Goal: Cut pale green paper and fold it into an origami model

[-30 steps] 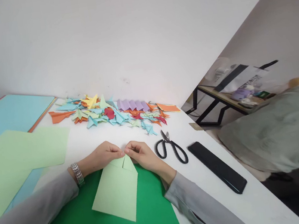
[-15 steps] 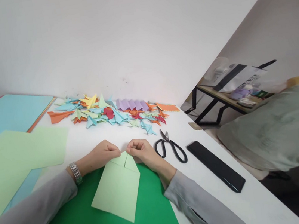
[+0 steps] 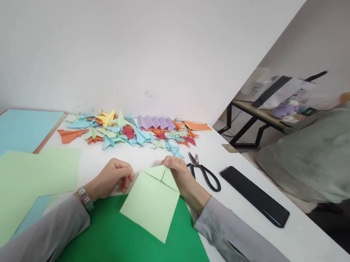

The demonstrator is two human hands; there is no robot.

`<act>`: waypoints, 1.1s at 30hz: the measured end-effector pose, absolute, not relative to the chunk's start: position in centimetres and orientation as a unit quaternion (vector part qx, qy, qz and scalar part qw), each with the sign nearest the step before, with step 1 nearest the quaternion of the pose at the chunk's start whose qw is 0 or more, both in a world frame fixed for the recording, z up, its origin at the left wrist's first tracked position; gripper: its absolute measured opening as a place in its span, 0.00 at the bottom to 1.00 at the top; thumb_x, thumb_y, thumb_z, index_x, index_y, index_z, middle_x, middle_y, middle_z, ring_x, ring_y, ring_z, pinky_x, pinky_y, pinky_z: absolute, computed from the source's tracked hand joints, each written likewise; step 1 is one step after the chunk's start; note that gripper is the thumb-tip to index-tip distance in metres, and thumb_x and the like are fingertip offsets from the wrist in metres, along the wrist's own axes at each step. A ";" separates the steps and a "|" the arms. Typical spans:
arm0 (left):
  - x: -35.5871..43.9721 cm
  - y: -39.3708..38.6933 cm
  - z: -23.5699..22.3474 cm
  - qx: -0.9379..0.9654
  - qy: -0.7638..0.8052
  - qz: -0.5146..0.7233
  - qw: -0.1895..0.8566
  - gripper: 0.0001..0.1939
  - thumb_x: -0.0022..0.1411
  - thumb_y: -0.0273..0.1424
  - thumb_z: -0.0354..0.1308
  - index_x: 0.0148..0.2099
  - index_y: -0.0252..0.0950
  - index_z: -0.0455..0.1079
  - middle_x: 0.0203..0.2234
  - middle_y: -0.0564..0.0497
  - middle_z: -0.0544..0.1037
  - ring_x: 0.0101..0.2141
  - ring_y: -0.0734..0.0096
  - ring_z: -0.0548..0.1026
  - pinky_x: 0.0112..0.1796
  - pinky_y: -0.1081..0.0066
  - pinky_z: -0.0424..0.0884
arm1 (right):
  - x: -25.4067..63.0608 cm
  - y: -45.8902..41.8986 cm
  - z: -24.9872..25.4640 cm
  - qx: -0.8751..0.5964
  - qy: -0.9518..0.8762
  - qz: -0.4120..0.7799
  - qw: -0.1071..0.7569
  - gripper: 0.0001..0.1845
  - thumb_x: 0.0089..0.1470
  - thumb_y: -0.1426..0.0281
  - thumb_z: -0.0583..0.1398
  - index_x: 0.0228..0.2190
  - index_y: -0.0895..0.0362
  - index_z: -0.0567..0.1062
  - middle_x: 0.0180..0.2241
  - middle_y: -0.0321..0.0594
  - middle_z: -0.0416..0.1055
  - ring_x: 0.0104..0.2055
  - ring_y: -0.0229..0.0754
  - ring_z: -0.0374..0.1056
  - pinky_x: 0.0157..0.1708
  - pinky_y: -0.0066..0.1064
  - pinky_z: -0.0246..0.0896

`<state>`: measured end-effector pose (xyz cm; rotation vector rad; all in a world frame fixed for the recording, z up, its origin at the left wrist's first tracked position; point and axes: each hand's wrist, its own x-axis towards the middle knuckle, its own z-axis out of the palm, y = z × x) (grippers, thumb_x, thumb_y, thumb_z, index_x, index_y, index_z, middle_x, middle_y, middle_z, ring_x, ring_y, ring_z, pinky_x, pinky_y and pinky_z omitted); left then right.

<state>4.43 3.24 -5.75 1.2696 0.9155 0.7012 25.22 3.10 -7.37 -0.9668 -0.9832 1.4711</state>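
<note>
My right hand (image 3: 184, 178) pinches the top right corner of a light green sheet of paper (image 3: 153, 205). The sheet has its two upper corners folded in, meeting at a short slit near its top edge. It is tilted above a dark green mat (image 3: 114, 251), which lies under both forearms. Just left of the paper and apart from it is my left hand (image 3: 116, 178), its fingers loosely curled with nothing seen in them. Black-handled scissors (image 3: 207, 174) lie beside my right hand, one handle loop partly hidden behind it.
Colourful folded paper pieces (image 3: 128, 131) are heaped along the wall. Larger green sheets (image 3: 15, 191) and a stack of blue sheets (image 3: 18, 131) lie at left. A long black case (image 3: 255, 196) rests near the table's right edge. Beyond it is another person's sleeve (image 3: 328, 155).
My left hand has let go of the paper's top edge and drawn back left. The right hand has shifted slightly right and up, turning the paper with it.
</note>
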 end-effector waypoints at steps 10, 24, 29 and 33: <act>5.4 2.6 -5.4 0.650 0.386 0.247 0.607 0.11 0.50 0.36 0.59 0.27 0.32 0.68 0.17 0.57 0.65 0.19 0.79 0.61 0.19 0.77 0.54 | 24.5 2.1 -7.3 -0.409 -0.474 0.632 0.457 0.11 0.36 0.66 0.68 0.18 0.58 0.73 0.16 0.33 0.68 0.18 0.33 0.59 0.19 0.24 0.51; 4.7 3.5 -4.8 0.658 0.346 0.130 0.656 0.12 0.47 0.32 0.57 0.17 0.33 0.61 0.11 0.59 0.57 0.14 0.81 0.53 0.17 0.76 0.47 | 25.0 1.9 -7.3 -0.396 -0.589 0.629 0.319 0.06 0.38 0.69 0.64 0.19 0.59 0.75 0.16 0.32 0.67 0.19 0.31 0.58 0.20 0.23 0.51; 4.6 3.5 -4.7 0.656 0.353 0.130 0.654 0.12 0.46 0.32 0.57 0.17 0.33 0.62 0.11 0.59 0.58 0.14 0.81 0.54 0.17 0.77 0.49 | 25.2 2.1 -7.4 -0.389 -0.595 0.624 0.324 0.08 0.41 0.66 0.64 0.20 0.60 0.76 0.18 0.35 0.70 0.20 0.32 0.60 0.20 0.23 0.52; 4.6 3.5 -4.7 0.661 0.349 0.125 0.653 0.12 0.46 0.33 0.57 0.16 0.33 0.62 0.11 0.59 0.57 0.14 0.81 0.53 0.17 0.77 0.48 | 25.3 2.1 -7.3 -0.377 -0.603 0.626 0.320 0.10 0.41 0.65 0.65 0.20 0.59 0.76 0.17 0.33 0.69 0.19 0.32 0.60 0.21 0.23 0.53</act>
